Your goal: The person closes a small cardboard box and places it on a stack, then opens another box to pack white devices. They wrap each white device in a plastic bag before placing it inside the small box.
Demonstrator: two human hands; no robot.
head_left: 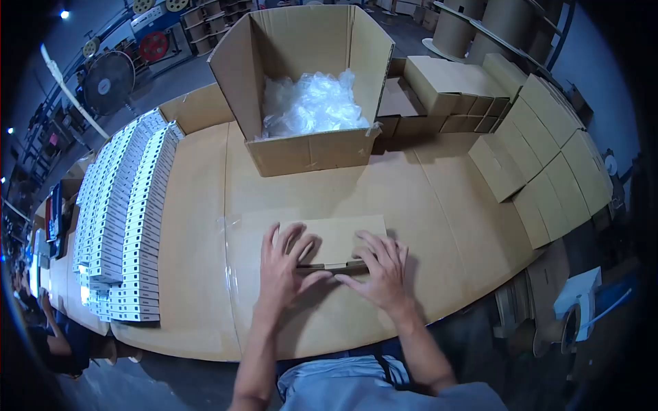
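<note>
A small brown cardboard box (336,238) lies on the cardboard-covered table in front of me, its front edge towards my body. My left hand (282,266) grips its left front part, with curved fingers on top and the thumb at the front edge. On the right side my right hand (382,268) holds it the same way. Both thumbs point inward and nearly meet below the front edge. A dark narrow gap runs along that edge between my hands, beside a small tab. What is inside the box is hidden.
A large open carton (308,154) with clear plastic bags (315,103) stands at the back. Small white boxes (127,212) are stacked in rows at left. Brown boxes (555,171) pile up at right and back right. Another person's arm (55,322) shows far left.
</note>
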